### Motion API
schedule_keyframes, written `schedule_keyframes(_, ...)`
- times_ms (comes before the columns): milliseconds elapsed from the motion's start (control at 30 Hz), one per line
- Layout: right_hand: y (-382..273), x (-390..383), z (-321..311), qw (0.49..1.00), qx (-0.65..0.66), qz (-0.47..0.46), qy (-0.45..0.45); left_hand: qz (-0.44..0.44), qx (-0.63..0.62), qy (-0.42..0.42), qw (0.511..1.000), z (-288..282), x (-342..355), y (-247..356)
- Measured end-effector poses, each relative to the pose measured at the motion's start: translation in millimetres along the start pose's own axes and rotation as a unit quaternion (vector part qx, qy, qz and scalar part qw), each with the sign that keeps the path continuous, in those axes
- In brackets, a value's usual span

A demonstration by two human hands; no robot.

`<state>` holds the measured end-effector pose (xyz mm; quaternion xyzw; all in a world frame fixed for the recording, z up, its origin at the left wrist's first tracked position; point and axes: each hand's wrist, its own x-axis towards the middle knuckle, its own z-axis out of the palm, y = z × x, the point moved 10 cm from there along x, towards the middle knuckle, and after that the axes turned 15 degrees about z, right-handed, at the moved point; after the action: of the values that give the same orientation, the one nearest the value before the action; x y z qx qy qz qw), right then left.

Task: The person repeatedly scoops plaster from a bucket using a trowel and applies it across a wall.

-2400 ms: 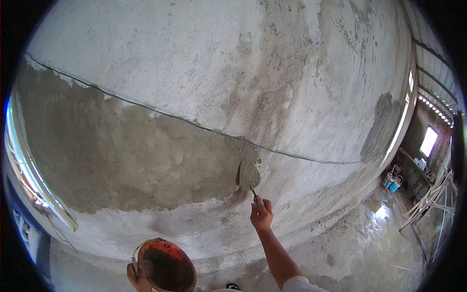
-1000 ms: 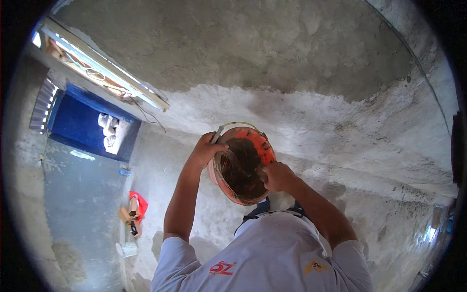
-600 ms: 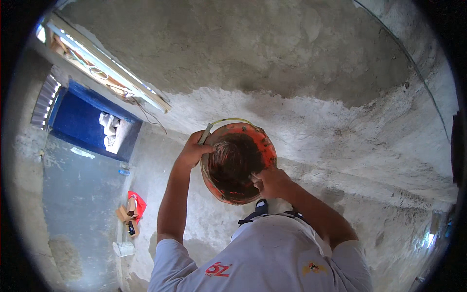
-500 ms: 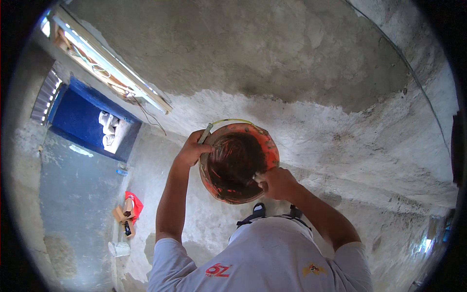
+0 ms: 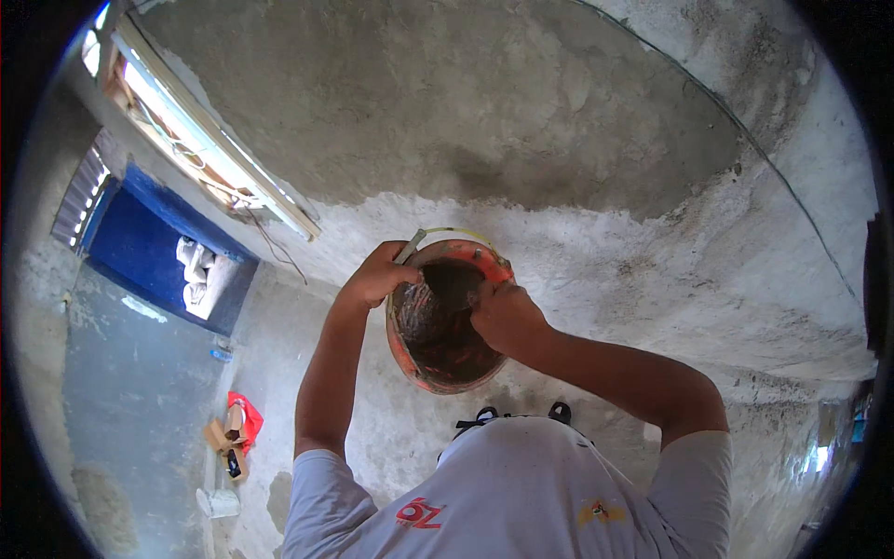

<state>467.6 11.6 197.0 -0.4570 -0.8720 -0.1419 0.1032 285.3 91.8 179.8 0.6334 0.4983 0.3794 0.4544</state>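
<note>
An orange bucket (image 5: 410, 345) crusted with mortar is held over my feet, with dark wet mix inside. My left hand (image 5: 380, 278) is closed round the grip on the bucket's wire handle (image 5: 447, 229), at the left rim. My right hand (image 5: 507, 317) reaches into the bucket from the right, fingers curled round the trowel, which is mostly hidden by hand and shadow. Ahead of the bucket, the wall carries a broad patch of grey wet plaster (image 5: 438, 112) above rough whitish surface (image 5: 652, 270).
A wire (image 5: 726, 112) runs across the wall. At left are a framed window opening (image 5: 205, 140), a blue-painted doorway (image 5: 140, 233) with white sacks (image 5: 196, 270) beyond, cardboard boxes (image 5: 223, 438) with a red bag (image 5: 250, 410), and a white pail (image 5: 220, 503) on the floor.
My view has swung down from the wall, where the trowel was pressed, to the bucket. Over the last half second my right hand has moved toward the bucket's far side.
</note>
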Motion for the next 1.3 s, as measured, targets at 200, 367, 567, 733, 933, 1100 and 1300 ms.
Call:
schedule_keyframes(200, 5, 8, -17, 0.995, 0.013, -0.088, -0.047, 0.038, 0.051, -0.033, 0.997, 16, 5, 27)
schedule_keyframes(367, 7, 14, -20, 0.996, 0.079, 0.042, -0.004, 0.026, 0.1, -0.046, 0.994, 13, 13, 29)
schedule_keyframes(567, 6, 4, 8, 0.975, 0.014, 0.004, -0.223, 0.052, 0.112, -0.017, 0.992, 19, 33, 32)
schedule_keyframes(733, 10, 1, -23, 0.991, 0.013, 0.007, -0.129, 0.035, 0.097, -0.038, 0.994, 34, 34, 33)
schedule_keyframes(933, 36, -1, 35, 0.976, 0.063, 0.087, -0.191, 0.111, 0.146, -0.044, 0.982, 47, 30, 67)
schedule_keyframes(1100, 60, -15, 49, 0.961, 0.106, 0.114, -0.23, 0.192, 0.124, -0.008, 0.974, 53, 27, 45)
schedule_keyframes(1300, 66, -33, 135, 0.905, 0.238, 0.184, -0.299, 0.197, 0.163, -0.043, 0.966, 84, 24, 27)
